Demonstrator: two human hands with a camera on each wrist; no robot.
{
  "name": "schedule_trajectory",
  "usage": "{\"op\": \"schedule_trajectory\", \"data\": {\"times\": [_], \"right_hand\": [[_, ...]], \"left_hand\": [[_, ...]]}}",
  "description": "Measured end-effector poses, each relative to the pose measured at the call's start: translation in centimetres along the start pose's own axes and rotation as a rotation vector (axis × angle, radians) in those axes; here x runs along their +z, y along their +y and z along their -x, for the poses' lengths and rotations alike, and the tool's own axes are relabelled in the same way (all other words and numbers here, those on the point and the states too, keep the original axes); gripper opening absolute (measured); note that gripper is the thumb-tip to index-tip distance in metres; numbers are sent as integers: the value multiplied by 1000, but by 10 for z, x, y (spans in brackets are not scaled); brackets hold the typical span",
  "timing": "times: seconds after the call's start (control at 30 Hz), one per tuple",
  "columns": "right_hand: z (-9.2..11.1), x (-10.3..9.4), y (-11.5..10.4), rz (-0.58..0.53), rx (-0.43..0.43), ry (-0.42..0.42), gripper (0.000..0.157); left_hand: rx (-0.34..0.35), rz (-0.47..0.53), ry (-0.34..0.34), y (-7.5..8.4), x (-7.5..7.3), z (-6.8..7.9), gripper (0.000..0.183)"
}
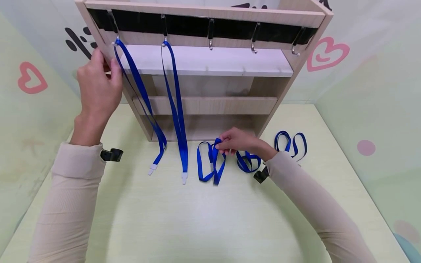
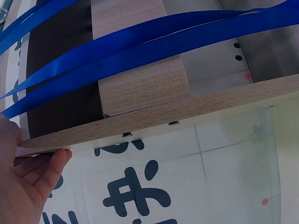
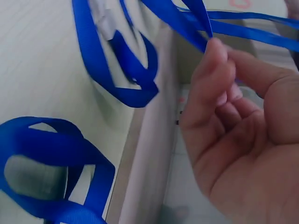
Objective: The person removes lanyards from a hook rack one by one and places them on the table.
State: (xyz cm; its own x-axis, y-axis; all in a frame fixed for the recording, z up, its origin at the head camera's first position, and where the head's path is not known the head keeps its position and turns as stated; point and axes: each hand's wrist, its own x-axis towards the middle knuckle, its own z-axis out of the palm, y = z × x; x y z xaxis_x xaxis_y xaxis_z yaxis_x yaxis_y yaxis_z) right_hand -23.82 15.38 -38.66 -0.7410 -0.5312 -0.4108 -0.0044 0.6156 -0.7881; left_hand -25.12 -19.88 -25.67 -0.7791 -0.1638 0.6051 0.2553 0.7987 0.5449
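My left hand (image 1: 100, 86) grips the left side panel of a wooden shelf rack (image 1: 204, 106), its fingertips behind the panel's edge in the left wrist view. My right hand (image 1: 238, 140) pinches a blue lanyard (image 1: 200, 164) between thumb and fingertips; part of its loop is raised and the rest lies low at the table. Two more lanyards hang from the two leftmost hooks: the first lanyard (image 1: 139, 86) beside my left hand, the second lanyard (image 1: 177, 109) to its right. White clips (image 1: 184, 178) show at their lower ends.
Three hooks (image 1: 211, 34) on the right hold nothing. A coiled lanyard (image 1: 245, 166) lies partly behind my right wrist, and another lanyard (image 1: 279, 137) lies farther right on the pale table (image 1: 197, 219). Printed walls enclose the table at the back and sides.
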Motion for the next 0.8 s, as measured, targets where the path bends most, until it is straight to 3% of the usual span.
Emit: {"op": "schedule_trajectory", "data": {"times": [0.3, 0.47, 0.6, 0.8], "right_hand": [[-26, 23, -3, 362, -57, 204, 33], [-34, 34, -3, 517, -34, 289, 38], [-36, 37, -3, 574, -11, 320, 32], [-35, 35, -5, 575, 1, 345, 16]], "left_hand": [[0, 2, 5, 1, -1, 0, 43], [-10, -2, 6, 0, -2, 1, 43], [-6, 1, 10, 0, -1, 1, 42], [10, 10, 16, 0, -1, -1, 41]]}}
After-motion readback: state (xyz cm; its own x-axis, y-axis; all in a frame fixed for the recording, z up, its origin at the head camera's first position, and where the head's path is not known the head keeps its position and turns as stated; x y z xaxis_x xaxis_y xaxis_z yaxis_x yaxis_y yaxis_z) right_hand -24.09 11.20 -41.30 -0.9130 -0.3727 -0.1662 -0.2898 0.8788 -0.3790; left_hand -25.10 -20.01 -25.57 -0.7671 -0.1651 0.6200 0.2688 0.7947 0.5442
